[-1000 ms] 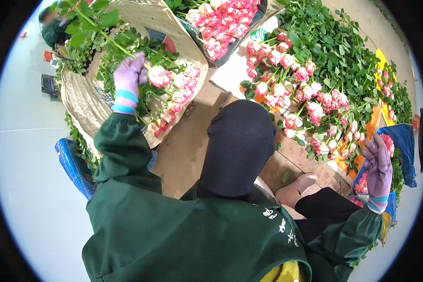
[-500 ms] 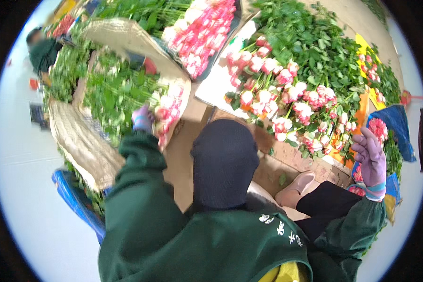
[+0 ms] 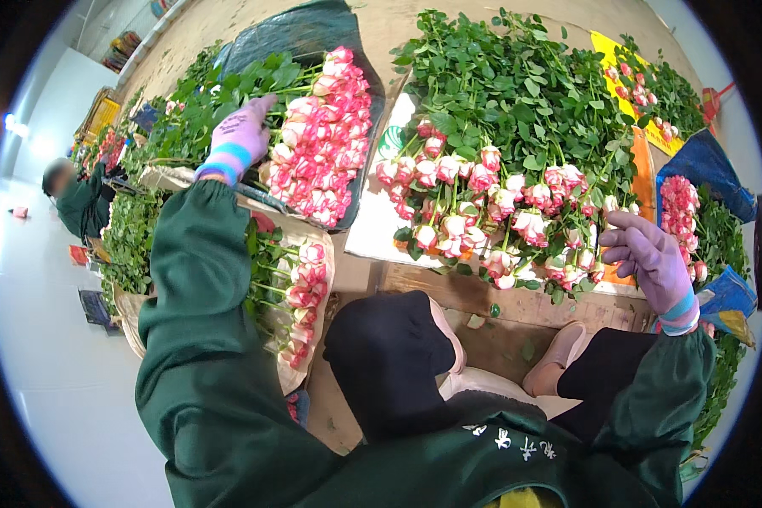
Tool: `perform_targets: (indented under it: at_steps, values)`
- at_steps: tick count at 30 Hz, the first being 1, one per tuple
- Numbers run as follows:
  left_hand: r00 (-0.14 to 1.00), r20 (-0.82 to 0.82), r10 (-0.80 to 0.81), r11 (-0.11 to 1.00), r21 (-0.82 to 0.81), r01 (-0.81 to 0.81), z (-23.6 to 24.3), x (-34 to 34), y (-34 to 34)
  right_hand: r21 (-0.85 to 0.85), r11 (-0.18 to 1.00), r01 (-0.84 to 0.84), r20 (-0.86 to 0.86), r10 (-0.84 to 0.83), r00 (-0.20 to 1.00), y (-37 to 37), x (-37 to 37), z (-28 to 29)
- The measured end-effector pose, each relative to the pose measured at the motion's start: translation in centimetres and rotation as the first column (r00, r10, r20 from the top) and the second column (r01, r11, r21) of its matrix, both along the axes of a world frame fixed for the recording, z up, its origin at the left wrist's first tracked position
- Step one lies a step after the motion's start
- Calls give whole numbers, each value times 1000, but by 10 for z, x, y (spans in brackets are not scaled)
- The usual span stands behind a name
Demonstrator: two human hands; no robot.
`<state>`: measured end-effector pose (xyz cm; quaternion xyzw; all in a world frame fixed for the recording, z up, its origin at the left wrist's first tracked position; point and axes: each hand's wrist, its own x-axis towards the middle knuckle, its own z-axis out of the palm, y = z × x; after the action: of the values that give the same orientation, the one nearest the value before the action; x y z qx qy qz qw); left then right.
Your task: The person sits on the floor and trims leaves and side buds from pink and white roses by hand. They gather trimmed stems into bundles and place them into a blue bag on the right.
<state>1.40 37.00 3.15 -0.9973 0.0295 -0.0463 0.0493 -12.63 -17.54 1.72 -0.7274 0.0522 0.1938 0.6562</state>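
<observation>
Over leafy stems (image 3: 271, 74) beside the left-hand pink roses (image 3: 323, 144), the left hand (image 3: 244, 134) extends a finger; its grip is unclear. Near paler roses (image 3: 531, 227), the right hand (image 3: 649, 258) is half open, empty.

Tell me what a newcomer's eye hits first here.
The packed pink roses left of centre, with the gloved left hand beside them. Next, the looser pink-and-white roses right of centre, below a mound of green leaves; the gloved right hand is at their lower right.

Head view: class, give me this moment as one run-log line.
left hand: at bundled roses, grip unclear | right hand: open, near rose pile | bundled roses: on dark sheet
</observation>
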Motion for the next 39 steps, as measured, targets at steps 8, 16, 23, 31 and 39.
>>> perform_targets:
  at_steps: [8,16,23,31,39]
  values:
    - [963,-194,186,945,304,-121,-48,47,24,-165,984,65,-40,-72,997,-17,5,-4]
    - [980,-156,120,981,173,-93,-64,60,43,-163,985,-57,-82,44,996,-23,6,-1]
    - [915,-251,316,911,350,-219,-44,64,41,-190,980,-58,-39,52,998,-37,-2,-1]
    - [989,-133,71,921,-372,-116,-96,-20,-156,-200,978,-55,40,64,997,-36,-12,11]
    - [830,-534,162,845,-359,-396,-257,-19,-242,-100,989,-105,51,111,993,-34,-22,-4]
